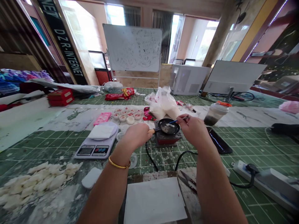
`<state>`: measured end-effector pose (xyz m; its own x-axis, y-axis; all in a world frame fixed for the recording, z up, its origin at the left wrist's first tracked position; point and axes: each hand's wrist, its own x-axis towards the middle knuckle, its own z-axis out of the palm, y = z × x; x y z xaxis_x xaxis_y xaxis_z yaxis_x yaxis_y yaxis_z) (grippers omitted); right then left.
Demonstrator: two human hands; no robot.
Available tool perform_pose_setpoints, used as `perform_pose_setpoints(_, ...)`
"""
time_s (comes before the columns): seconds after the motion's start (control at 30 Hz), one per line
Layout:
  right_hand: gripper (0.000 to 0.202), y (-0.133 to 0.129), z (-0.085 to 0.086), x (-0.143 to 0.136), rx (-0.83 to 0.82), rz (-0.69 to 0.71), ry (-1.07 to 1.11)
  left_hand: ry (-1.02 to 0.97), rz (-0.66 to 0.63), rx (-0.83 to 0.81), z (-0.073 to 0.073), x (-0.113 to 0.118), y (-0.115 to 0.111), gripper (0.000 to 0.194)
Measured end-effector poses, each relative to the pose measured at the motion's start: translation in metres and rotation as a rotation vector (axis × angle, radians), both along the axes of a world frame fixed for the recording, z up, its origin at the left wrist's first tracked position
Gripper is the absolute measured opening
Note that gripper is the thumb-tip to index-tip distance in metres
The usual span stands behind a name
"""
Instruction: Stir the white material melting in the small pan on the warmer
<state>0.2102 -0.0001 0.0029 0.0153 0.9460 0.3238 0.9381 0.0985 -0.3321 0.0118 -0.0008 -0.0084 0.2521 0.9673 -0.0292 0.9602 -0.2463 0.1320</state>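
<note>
A small black frying pan (165,131) sits over a dark red electric hot plate (166,140), a few pale lumps visible inside it. My left hand (138,134) is closed around the pan's wooden handle (152,131). Pinched in the fingers of my right hand (192,127) is a thin stick with a blue end (173,121), which reaches into the pan. I cannot make out the stick's exact kind. Behind the pan stands a clear plastic bag (164,105) of white material. Left of it are several small clear cups (122,118) with red and white contents.
A kitchen scale (94,147) with white paper on it is at left, near off-white chunks (39,185). Scissors (187,180) and white paper (155,202) lie in front. At right are a jar (216,113), a phone (218,141) and a power strip (266,186); black cable (151,155) runs below the pan.
</note>
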Motion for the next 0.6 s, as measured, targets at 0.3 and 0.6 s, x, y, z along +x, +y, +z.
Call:
perform_pose_setpoints(0.3,0.030,-0.001,0.001,0.005,-0.025,-0.052,-0.046,0.005,-0.002,-0.013,0.001,0.001,-0.001,0.052)
perform_pose_setpoints(0.6,0.031,-0.002,0.004,0.012,-0.051,-0.094,-0.066,-0.007,0.004,-0.013,0.001,0.001,-0.001,0.053)
